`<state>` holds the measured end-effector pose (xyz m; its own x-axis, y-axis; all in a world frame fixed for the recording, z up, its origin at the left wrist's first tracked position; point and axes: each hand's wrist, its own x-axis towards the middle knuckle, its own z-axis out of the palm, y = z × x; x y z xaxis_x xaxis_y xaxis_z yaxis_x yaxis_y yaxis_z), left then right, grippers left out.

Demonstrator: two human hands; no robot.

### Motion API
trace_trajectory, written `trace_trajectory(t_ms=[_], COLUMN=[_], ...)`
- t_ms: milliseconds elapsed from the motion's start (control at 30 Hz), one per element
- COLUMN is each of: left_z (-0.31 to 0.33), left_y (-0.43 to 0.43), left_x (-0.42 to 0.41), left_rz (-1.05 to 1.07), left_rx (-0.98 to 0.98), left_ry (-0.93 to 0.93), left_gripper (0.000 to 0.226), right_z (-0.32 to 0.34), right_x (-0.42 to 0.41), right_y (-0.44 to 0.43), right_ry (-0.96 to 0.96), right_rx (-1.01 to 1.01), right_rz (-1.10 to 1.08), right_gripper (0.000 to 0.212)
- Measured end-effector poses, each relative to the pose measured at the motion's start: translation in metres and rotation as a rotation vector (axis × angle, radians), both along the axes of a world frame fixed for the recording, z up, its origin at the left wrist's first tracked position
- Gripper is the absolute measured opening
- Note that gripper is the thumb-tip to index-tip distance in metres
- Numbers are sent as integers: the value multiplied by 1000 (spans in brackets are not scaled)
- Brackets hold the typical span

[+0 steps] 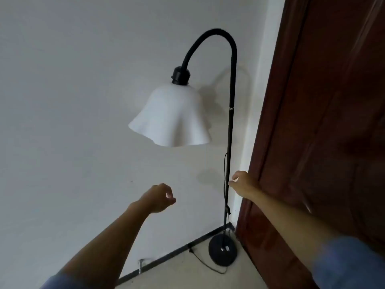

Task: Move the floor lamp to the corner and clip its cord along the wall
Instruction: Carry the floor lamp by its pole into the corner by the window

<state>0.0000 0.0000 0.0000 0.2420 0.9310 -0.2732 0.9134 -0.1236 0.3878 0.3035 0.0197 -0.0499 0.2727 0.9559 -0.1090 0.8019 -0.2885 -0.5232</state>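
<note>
The floor lamp stands in the room corner, its thin black pole [229,142] rising from a round black base [222,251] on the floor. A wavy white shade [170,117] hangs from the curved neck. The black cord [208,268] runs down the pole and loops across the floor to the skirting. My right hand [241,184] hovers just right of the pole with curled fingers, holding nothing. My left hand [160,198] floats lower left of the shade, loosely curled, away from the lamp.
A white wall [73,101] fills the left. A dark red-brown wooden door [325,122] stands on the right, close to the lamp. A black skirting strip [166,257] runs along the wall's foot. A small metal door stop [141,263] sits by the skirting.
</note>
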Motion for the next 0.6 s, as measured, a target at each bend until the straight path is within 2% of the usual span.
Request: trace_trajectory(t_ms=[167, 233, 333, 400, 467, 600], left_z=[-33, -47, -65, -75, -84, -101], left_y=[25, 28, 29, 32, 36, 44], left_x=[23, 29, 31, 30, 28, 28], left_rz=[86, 116, 167, 201, 229, 258], left_rx=[-75, -104, -167, -190, -205, -247], left_ry=[-20, -43, -54, -63, -69, -84], left_gripper=[27, 27, 27, 27, 27, 26], right_z=[-19, -30, -52, -67, -80, -104], right_x=[3, 3, 3, 2, 4, 9], right_y=[54, 75, 98, 111, 123, 133], right_ry=[-79, -56, -22, -28, -35, -113], right_rx=[-129, -172, -273, -309, -317, -275], right_rz=[69, -2, -92, -116, -146, -167], right_gripper=[30, 41, 69, 76, 77, 63])
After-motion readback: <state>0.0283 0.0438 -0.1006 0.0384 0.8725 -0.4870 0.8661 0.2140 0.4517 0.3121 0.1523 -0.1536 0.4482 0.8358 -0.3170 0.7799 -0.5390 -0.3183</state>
